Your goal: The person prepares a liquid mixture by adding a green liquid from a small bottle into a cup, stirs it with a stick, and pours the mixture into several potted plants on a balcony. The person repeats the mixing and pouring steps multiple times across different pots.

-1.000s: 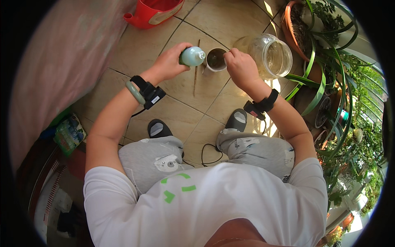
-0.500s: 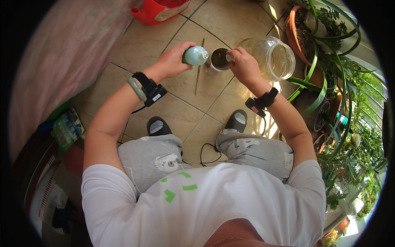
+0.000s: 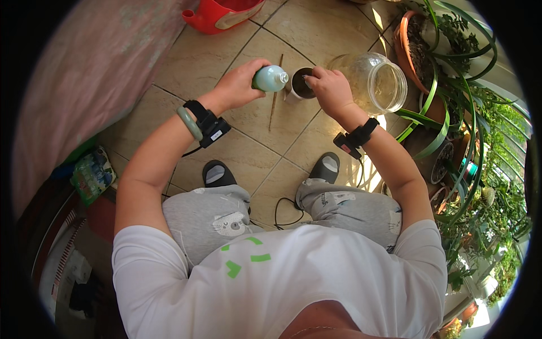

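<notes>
My left hand [image 3: 244, 85] is wrapped round a pale blue bottle [image 3: 269, 79], whose bare neck points toward a white cup. That cup [image 3: 293, 98] stands on the floor with a dark inside; what fills it is hard to make out. Over its right rim, my right hand [image 3: 332, 92] is closed in a pinch. A small pale cap showed at those fingertips a moment ago; now the fingers mostly hide it. Between the bottle and the cup, a thin brown stick [image 3: 275, 101] lies on the tiles.
A large clear jar [image 3: 361, 70] lies right of the cup, beside my right hand. A red watering can [image 3: 217, 20] stands far left. Potted plants [image 3: 468, 107] line the right side, long leaves reaching inward. A pink cloth [image 3: 96, 68] hangs at left. A black cable [image 3: 276, 214] loops between my feet.
The right hand has turned over the cup, and the pale cap that showed at its fingertips is now mostly hidden. The left hand holds the bottle almost where it was.
</notes>
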A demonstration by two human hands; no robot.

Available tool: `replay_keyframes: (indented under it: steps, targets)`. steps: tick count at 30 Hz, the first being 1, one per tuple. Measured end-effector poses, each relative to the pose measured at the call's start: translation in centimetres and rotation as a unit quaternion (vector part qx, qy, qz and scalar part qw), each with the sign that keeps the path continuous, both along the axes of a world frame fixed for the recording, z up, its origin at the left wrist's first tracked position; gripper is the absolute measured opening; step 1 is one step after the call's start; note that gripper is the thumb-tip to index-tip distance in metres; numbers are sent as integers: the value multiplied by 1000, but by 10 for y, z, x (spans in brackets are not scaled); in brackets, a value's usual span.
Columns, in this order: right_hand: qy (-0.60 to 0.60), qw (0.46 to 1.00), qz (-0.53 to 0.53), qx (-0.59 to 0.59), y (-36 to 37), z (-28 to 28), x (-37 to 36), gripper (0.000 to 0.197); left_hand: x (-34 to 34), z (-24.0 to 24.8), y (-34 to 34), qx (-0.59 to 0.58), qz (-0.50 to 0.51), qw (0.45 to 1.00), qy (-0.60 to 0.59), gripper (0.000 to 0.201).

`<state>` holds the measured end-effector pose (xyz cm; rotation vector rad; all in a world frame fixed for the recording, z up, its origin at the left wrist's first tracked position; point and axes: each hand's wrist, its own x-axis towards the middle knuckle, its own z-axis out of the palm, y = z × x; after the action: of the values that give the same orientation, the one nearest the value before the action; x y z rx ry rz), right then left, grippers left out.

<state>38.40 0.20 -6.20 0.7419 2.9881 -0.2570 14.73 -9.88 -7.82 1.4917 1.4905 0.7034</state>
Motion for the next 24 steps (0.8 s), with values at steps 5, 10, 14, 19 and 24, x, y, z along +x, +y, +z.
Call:
replay_keyframes:
  steps: [5, 10, 14, 19, 24]
  targets:
    - [104, 940, -223, -235, -6, 12, -2, 22, 0, -2, -1, 11, 1, 1000, -7, 54]
    - [137, 907, -289, -275, -12, 16, -4, 22, 0, -1, -1, 5, -2, 1000, -8, 54]
    - [156, 889, -298, -312, -13, 15, 0, 22, 0, -3, -1, 8, -8, 1000, -6, 54]
    - [5, 997, -75, -4, -15, 15, 2, 15, 1, -2, 0, 3, -11, 1000, -2, 55]
    - [-29, 992, 19, 118, -15, 18, -2, 7, 0, 3, -2, -34, -14, 999, -5, 58]
